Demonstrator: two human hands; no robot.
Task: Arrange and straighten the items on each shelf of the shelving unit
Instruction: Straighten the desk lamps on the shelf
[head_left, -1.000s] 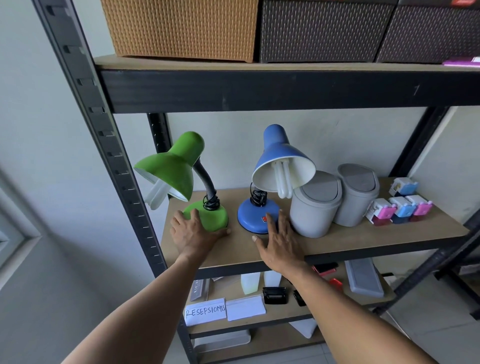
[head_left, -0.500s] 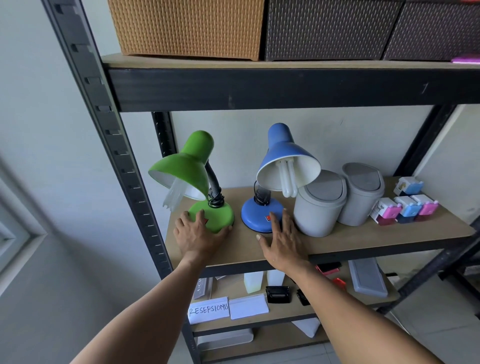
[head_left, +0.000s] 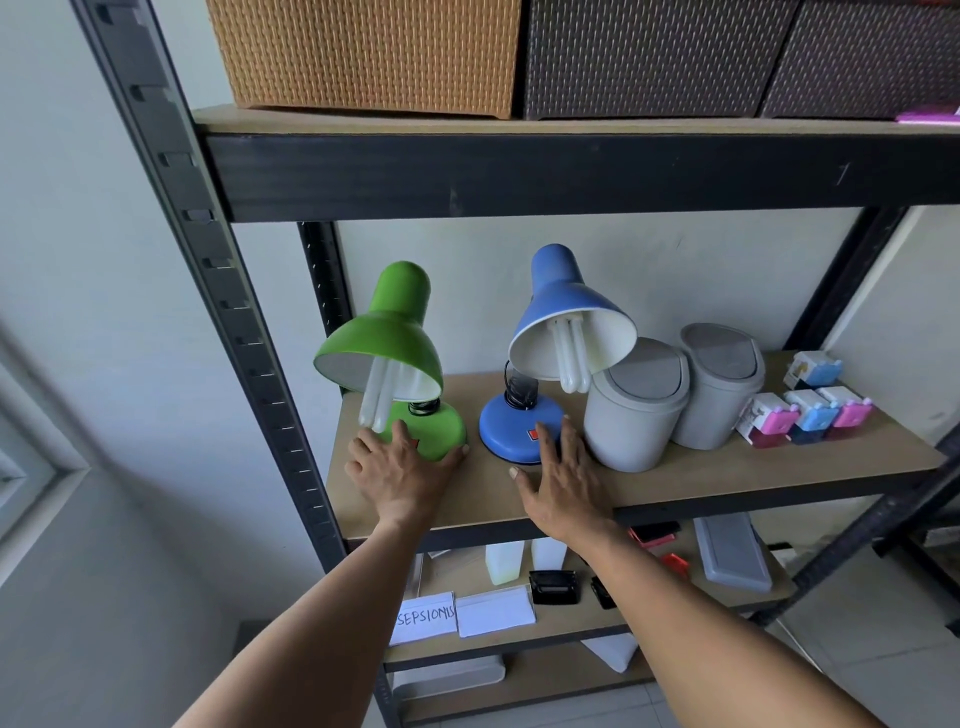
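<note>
Change over the last second: green lamp has swung. Its shade pointed off to the left of the shelf before; now it faces forward, bulb hanging just above the left hand. Base sits in roughly the same spot on the middle shelf, so this reads as a rotation in place, not a slide.

Left hand: fingers spread and draped over the front of the green base, thumb hooked round its right edge, so it grips the base. The grip looks the same as a second ago.

Right hand: fingers straight and slightly apart, tips resting on the front rim of the blue lamp base, palm flat on the shelf just behind. Touching, not gripping. Blue lamp hasn't visibly moved; shade faced forward already.

Relative to the fingers: green base under the left fingertips, blue base at the right fingertips, the two bases near each other but apart. First grey bin just right of the right fingers, close to the blue base; second grey bin beyond it, touching or nearly so. Small pink and blue boxes well off to the right.

My read: both shades now face the same way, so the lamp pair looks about straightened. Left to judge: base spacing, then bins and boxes on this shelf, then the shelves below.
</note>
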